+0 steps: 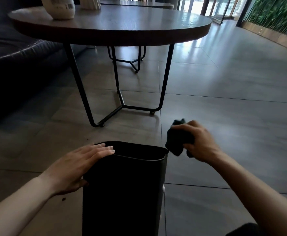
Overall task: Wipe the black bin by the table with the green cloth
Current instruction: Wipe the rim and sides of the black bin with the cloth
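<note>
Head view: black bin (122,193) nearest, on the floor before the table (112,29). Left hand (74,169) flat on its rim, fingers straight; right hand (199,143) clenching the green cloth (178,140) beside the rim. Could tip under a hard wipe.

The black bin (122,184) was cut off by the bottom edge, so its base was out of view, and its inside was too dark to show any contents. The green cloth (178,142) was bunched in the right hand (197,142), whose fingers covered much of it, and the left hand (81,164) hid the bin's near left corner, its thumb mostly out of sight behind the wall. On the desk (122,26), the white vessel (61,7) and a pale ribbed object (90,3) were cropped by the top edge, and the vessel's label was too blurred to read.
</note>
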{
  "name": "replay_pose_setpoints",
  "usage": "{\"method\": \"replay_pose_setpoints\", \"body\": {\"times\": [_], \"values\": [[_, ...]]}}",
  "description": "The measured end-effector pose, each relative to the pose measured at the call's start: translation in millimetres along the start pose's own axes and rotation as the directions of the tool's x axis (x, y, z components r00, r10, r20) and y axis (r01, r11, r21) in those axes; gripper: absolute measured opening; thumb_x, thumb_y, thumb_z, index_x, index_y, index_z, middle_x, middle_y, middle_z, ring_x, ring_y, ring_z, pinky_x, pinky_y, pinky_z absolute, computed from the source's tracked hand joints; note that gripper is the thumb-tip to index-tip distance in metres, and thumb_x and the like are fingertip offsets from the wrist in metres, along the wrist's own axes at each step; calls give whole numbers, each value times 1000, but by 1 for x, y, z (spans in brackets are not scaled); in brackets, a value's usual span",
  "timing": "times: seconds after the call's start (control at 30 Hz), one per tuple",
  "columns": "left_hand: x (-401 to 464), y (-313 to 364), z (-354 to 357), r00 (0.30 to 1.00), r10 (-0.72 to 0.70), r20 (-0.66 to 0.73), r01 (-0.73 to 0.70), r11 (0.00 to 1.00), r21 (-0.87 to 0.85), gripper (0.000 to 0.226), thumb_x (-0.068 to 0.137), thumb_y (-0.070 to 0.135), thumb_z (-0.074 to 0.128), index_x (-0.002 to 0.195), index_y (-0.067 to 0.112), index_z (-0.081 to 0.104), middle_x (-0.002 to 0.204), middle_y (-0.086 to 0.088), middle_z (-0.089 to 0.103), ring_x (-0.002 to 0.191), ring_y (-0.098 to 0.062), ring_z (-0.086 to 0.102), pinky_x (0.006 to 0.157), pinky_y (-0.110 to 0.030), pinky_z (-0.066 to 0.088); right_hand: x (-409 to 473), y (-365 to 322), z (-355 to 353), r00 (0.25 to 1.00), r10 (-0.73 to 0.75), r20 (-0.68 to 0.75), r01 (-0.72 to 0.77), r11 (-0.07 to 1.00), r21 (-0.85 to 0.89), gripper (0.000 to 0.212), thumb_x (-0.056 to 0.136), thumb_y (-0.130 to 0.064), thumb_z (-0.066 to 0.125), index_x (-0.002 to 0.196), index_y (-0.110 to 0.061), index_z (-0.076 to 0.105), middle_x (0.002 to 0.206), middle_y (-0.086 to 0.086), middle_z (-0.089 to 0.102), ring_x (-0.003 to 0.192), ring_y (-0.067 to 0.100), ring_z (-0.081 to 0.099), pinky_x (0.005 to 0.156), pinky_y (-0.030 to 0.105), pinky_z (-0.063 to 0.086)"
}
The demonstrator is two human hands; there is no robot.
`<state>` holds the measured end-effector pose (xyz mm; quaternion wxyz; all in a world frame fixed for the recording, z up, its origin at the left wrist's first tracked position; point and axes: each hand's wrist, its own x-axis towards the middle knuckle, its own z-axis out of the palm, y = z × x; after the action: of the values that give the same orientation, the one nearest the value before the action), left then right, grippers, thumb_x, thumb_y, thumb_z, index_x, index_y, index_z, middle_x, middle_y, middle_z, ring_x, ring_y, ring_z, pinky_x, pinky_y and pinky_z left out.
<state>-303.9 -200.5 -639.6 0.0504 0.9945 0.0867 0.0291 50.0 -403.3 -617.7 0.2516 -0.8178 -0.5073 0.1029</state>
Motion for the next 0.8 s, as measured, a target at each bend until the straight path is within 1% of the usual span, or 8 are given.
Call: {"method": "replay_pose_setpoints", "body": {"times": [0.1,0.2,0.3,0.33,0.47,0.57,0.67,0.8], "values": [[-8,-5,1,999,6,-38,-6,1000,3,109,71,39,86,156,38,19,162,22,25,150,-5,26,121,-25,21,-1,-8,21,964,-147,223,158,987,-31,72,82,2,76,130,-50,66,126,-5,44,114,20,47,92,41,56],[-17,-10,1,999,-31,-34,31,1000,2,111,67,40,90,155,40,22,160,23,27,146,-4,32,118,-18,24,-4,-11,29,913,-244,327,254,967,12,61,84,-9,78,124,-54,67,132,-10,40,127,16,41,107,34,48],[-24,-14,0,998,-58,10,58,998,26,122,60,40,94,157,38,20,163,21,22,147,-6,31,117,-21,28,-9,-16,22,848,-301,436,319,947,34,52,81,-37,83,126,-55,62,128,-12,37,124,11,38,94,17,48],[-24,-14,0,998,-60,21,60,997,40,126,58,40,94,158,36,18,164,20,19,148,-7,29,117,-22,26,-10,-19,20,832,-315,457,342,939,24,46,81,-46,82,123,-54,64,128,-13,37,123,10,38,90,16,48],[-23,-14,2,997,-75,27,73,993,95,132,56,38,95,160,32,13,167,12,15,151,-13,26,120,-27,19,-15,-36,15,801,-388,455,460,886,-55,17,91,-49,73,106,-42,71,130,-12,44,119,14,39,97,36,50],[-22,-15,1,996,-79,-38,82,992,99,122,66,42,89,160,32,13,168,9,14,153,-14,22,122,-33,17,-20,-45,16,796,-441,415,513,855,-76,16,94,-50,70,106,-40,70,128,-12,47,114,13,41,91,35,49],[-2,-6,-13,984,-40,-176,52,996,66,95,78,42,67,159,33,17,167,9,16,153,-13,21,124,-39,16,-19,-57,11,802,-477,359,529,847,-57,19,94,-55,66,106,-40,69,125,-12,49,111,14,44,86,34,50],[41,26,-39,951,-53,-304,12,991,-136,85,79,26,59,157,35,25,164,11,24,152,-11,21,124,-46,17,-2,-72,0,834,-460,303,510,853,-109,23,94,-58,64,105,-39,69,121,-12,49,108,15,46,84,41,52]]}}
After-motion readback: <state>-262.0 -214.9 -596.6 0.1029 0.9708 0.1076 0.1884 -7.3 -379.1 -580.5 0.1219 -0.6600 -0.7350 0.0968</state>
